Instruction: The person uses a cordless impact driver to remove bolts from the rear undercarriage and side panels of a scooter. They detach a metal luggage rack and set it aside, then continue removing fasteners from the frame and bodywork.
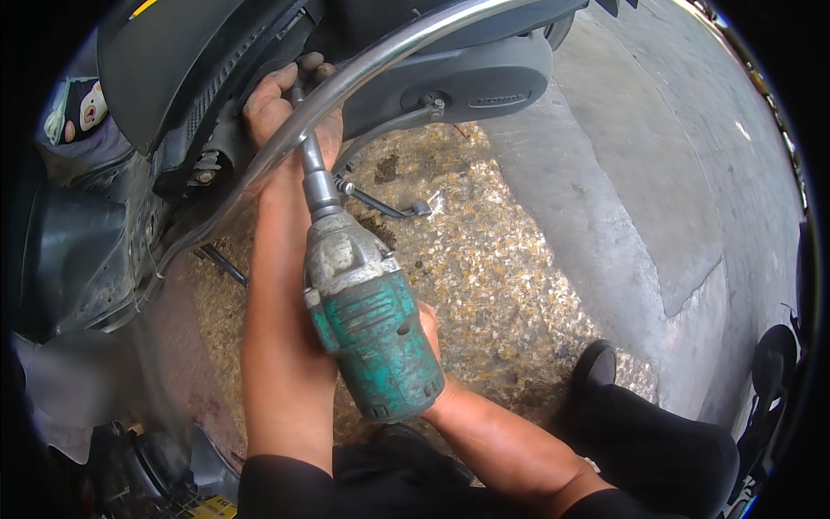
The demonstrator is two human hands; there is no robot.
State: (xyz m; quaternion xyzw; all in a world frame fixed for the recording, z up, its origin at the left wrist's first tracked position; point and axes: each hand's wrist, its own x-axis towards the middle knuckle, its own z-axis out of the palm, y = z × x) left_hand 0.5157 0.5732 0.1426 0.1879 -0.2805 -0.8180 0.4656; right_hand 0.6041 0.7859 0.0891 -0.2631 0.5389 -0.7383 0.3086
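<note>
A worn green impact wrench with a grey metal nose points up and away from me. Its grip is hidden under the body, where my right hand is closed around it; only part of that hand shows. From the nose runs a socket extension, passing behind a curved metal tube. My left hand is closed about the extension's far end, under the dark bodywork of a scooter. What the tip meets there is hidden.
Right of my left hand is the scooter's grey engine cover with a kick lever. A black stand juts out below. My shoe rests on the speckled floor. More dark vehicle parts stand at left.
</note>
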